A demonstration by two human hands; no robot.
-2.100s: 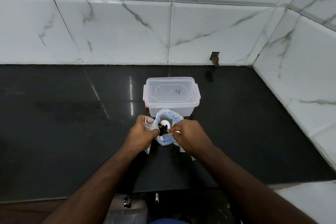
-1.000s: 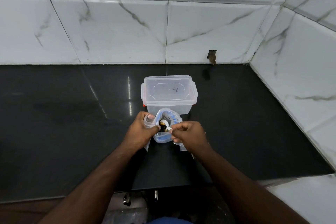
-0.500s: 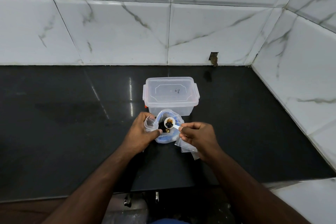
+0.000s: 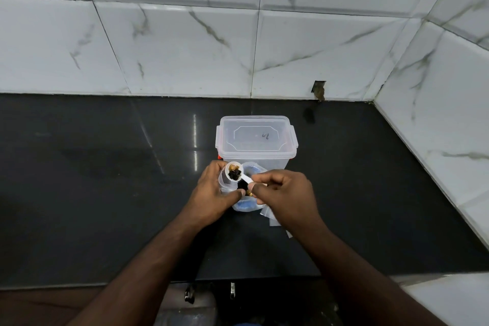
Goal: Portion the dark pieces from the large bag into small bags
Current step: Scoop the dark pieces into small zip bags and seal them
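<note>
Since the earlier frames, the scoop (image 4: 234,171) had been lifted from the large bag (image 4: 247,204) and carried left, over the small bag (image 4: 225,185); its handle was pinched by the right hand (image 4: 284,193); the small bag was gripped by the left hand (image 4: 211,193); dark pieces (image 4: 235,174) lay in the scoop; tipping should be done slowly, with the mouth held wide.

White scoop (image 4: 234,171) of dark pieces (image 4: 235,174) over small clear bag (image 4: 224,183); large bag (image 4: 247,204) open beside.

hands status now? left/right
Left hand: grips the small bag.
Right hand: pinches the scoop handle; scoop loaded with dark pieces.
</note>
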